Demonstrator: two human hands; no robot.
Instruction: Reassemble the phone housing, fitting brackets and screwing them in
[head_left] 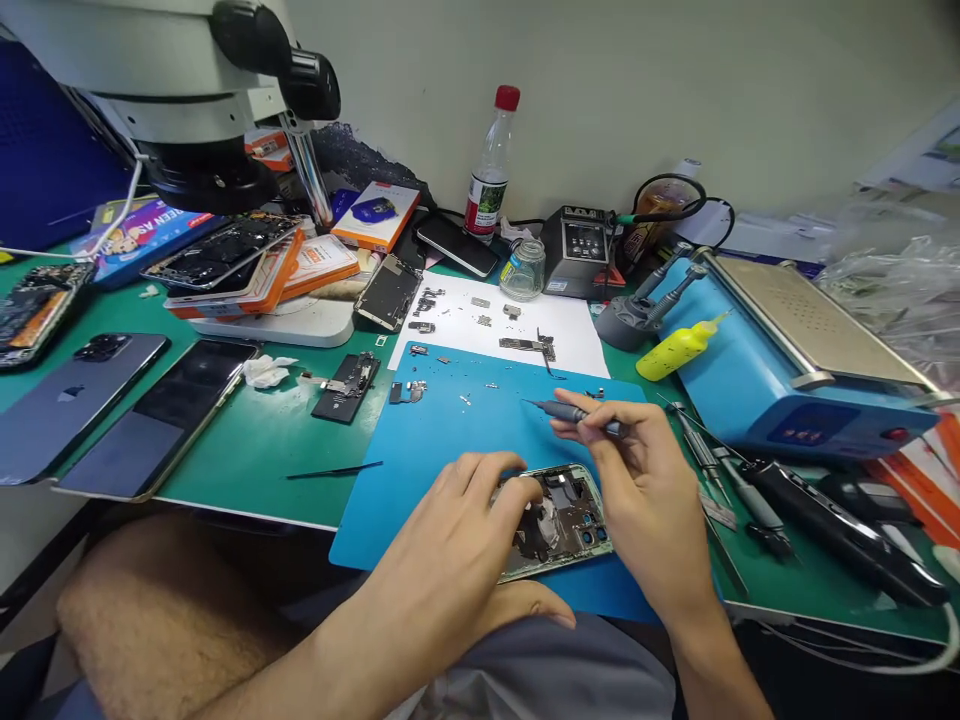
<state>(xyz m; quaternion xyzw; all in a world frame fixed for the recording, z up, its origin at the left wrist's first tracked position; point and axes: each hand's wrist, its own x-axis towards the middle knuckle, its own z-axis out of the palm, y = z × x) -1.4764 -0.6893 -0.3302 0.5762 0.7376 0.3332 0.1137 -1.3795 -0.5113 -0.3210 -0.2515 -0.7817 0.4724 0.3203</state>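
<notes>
An opened phone frame (564, 515) lies on a blue work mat (442, 440) near the table's front edge. My left hand (450, 545) rests on the frame's left side, fingers curled over its edge, gripping it. My right hand (637, 470) pinches a slim grey screwdriver (570, 411) above the mat, its tip pointing left, just beyond the frame. Small screws and parts (409, 392) are scattered on the mat.
A white sheet (577, 345) with phone parts lies behind the mat. A microscope (195, 110) stands at back left over stacked boxes and phones (135, 410). A blue heating machine (757, 380), yellow bottle (679, 347), soldering station (576, 250) and tools (750, 500) fill the right.
</notes>
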